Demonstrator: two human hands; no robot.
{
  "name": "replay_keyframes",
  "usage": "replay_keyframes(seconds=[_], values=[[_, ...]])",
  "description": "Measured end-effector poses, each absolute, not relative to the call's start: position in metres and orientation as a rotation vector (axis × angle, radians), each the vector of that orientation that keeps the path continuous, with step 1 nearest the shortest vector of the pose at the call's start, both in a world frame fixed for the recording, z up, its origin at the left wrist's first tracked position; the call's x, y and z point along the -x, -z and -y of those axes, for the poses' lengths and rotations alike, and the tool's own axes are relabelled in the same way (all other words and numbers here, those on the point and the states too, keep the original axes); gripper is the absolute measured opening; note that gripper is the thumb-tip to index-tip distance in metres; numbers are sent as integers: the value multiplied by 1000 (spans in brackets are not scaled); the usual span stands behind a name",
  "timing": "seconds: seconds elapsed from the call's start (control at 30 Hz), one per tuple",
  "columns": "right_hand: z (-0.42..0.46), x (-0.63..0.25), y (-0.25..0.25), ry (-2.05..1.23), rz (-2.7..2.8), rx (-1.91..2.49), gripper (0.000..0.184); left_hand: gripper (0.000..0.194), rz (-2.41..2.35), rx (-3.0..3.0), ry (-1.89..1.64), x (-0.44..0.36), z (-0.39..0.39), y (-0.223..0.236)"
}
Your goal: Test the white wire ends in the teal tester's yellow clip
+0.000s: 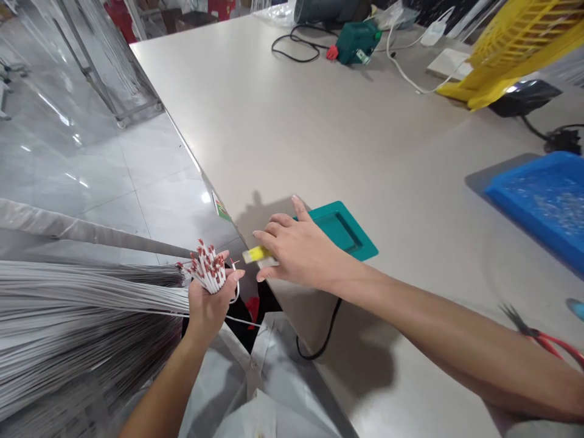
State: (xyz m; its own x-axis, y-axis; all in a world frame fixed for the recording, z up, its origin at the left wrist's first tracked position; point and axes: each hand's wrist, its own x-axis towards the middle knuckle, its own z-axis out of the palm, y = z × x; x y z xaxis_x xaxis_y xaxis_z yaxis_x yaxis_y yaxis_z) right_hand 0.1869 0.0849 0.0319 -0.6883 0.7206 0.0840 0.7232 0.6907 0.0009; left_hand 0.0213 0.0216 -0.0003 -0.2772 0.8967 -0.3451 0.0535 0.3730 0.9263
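Note:
My left hand (210,298) is closed around a thick bundle of white wires (212,271), whose red-brown tips stick up above my fingers. One wire curls apart from the bundle beside my thumb. The long wires trail off to the left. Over the table's near edge, my right hand (296,249) is spread with the thumb apart from the fingers. A small yellow piece with a clear end (256,253) shows between its thumb and fingers; whether they touch it I cannot tell. Partly under that hand lies a teal plate with a raised rectangle (349,234).
Red-handled pliers (541,337) and a blue tray (533,188) lie to the right. Farther back are a green box with a red knob (358,42), cables and a yellow slatted rack (515,48). A black cord (326,340) hangs near the front edge. More wires (91,304) fill the left.

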Motion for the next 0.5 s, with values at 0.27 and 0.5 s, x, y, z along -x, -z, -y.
replay_keyframes(seconds=[0.27, 0.5], values=[[-42, -168, -23, -601, 2150, 1019, 22, 9, -1425, -950, -1034, 1, -9, -17], [-32, -150, -2, -1380, 1420, 922, 10, 14, -1230, -841, -986, 5, 3, -4]])
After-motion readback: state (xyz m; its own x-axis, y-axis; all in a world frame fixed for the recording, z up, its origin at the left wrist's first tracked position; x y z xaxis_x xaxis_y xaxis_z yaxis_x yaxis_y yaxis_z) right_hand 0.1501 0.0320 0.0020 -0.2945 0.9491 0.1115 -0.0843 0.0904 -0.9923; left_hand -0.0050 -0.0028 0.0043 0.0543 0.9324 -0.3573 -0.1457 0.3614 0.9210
